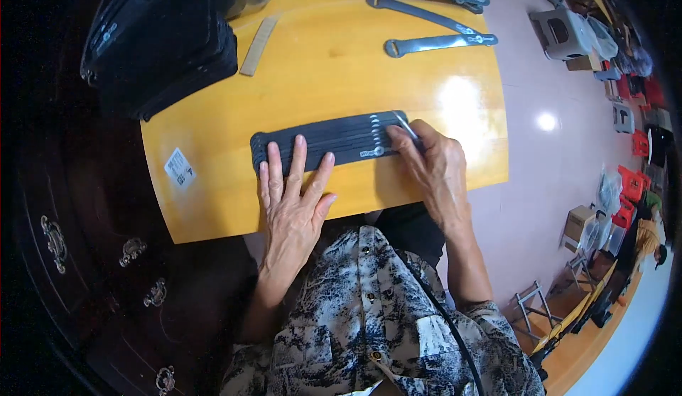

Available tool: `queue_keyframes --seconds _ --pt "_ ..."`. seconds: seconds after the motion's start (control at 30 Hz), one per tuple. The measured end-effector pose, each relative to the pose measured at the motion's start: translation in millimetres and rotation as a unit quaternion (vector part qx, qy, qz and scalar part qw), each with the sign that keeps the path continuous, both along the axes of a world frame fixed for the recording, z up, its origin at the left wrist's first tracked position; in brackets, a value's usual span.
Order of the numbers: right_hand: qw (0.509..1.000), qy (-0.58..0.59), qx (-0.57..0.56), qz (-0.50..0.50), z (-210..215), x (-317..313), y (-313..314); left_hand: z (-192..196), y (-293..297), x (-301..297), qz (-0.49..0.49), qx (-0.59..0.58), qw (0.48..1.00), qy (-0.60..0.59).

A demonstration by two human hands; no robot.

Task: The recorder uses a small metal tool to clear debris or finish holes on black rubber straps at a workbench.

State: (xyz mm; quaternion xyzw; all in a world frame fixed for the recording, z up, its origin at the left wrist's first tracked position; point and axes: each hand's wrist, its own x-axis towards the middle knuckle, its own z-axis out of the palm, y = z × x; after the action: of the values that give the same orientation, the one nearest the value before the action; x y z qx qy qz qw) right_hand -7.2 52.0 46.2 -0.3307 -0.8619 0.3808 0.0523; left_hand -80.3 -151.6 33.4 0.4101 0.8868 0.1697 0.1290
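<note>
Several black straps with rounded loop ends (334, 137) lie overlapped in a fanned row on the yellow table, pale printed marks near their right ends. My left hand (290, 201) rests on the left part of the row, fingers spread and pressing down. At the row's right end, my right hand (433, 158) is closed round a thin silvery stick-like tool (403, 120), its thumb tip at the strap ends. The palm hides most of that tool, so its kind is unclear.
More dark straps (426, 43) lie at the far right of the table (320, 76). A large black stack (163, 41) stands far left, beside a tan strip (258, 46). A white label (180, 169) sits near the left edge. Dark drawers (85, 254) flank the table.
</note>
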Motion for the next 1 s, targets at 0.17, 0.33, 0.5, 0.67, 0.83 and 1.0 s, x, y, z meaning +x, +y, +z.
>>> queue_keyframes --seconds 0.17,0.33,0.5,0.67,0.83,1.0 --pt "0.997 -0.057 0.040 -0.018 17.6 0.8 40.7 18.3 10.6 -17.1 0.011 0.092 0.996 0.003" --pt "0.981 0.112 0.158 0.007 2.9 -33.5 75.9 7.7 97.4 -65.8 -0.037 0.216 0.975 0.018" --pt "0.982 0.113 0.151 -0.015 0.9 -45.4 89.8 1.4 154.4 -98.6 -0.083 0.219 0.972 -0.011" --pt "0.967 0.172 0.181 0.045 -20.8 -55.4 99.0 -9.2 179.2 -125.4 -0.144 0.251 0.954 0.081" --pt "0.967 0.126 0.210 0.075 -23.5 -56.8 104.1 -42.3 188.5 -137.5 -0.224 0.230 0.942 0.096" --pt "0.973 0.102 0.175 0.106 -16.2 -48.0 106.8 -43.0 184.1 -120.1 -0.233 0.216 0.942 0.103"
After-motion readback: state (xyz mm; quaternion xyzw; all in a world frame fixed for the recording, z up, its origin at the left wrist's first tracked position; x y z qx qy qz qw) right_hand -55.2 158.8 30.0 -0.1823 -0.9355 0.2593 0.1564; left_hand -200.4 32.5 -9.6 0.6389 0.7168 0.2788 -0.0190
